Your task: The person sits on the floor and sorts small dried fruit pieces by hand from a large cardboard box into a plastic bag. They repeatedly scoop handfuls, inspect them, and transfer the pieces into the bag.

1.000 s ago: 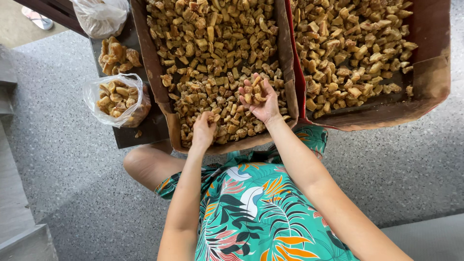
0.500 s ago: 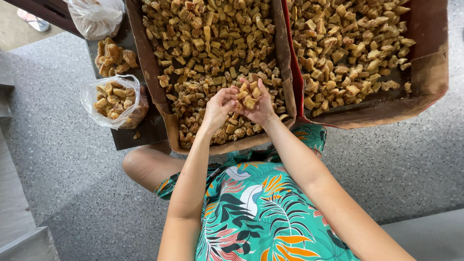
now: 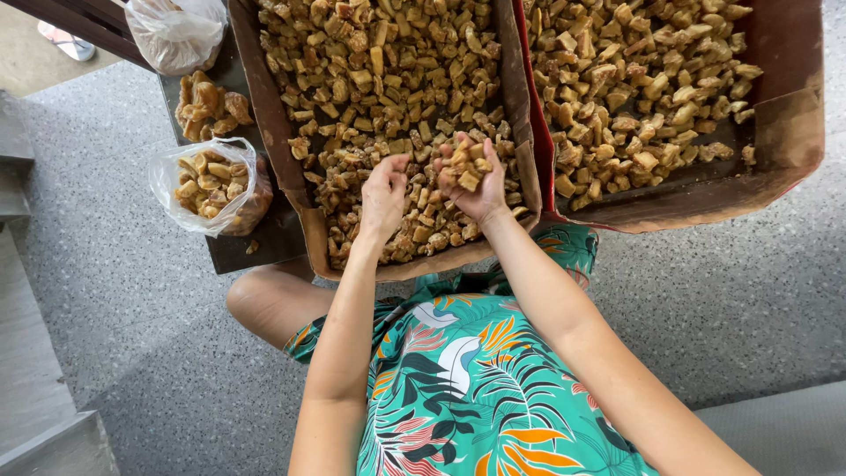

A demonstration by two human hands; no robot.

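Cupping golden-brown sugary chunks (image 3: 464, 167) — right hand (image 3: 471, 185) | left hand (image 3: 383, 194) loosely open — empty

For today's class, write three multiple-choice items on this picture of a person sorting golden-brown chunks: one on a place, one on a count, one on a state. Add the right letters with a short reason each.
1. Where is the open clear bag of chunks?
A. left of the brown tray
B. inside the red-edged tray
C. on the person's lap

2. How many large trays of chunks are in view?
A. one
B. two
C. four

3. What is the state of the right hand?
A. flat and empty
B. cupped, holding a heap of chunks
C. gripping the tray's rim

Answers:
1 A: the bag sits on a dark surface left of the brown tray.
2 B: the brown tray and the red-edged tray lie side by side.
3 B: chunks are piled in its palm, with the left hand close beside it.
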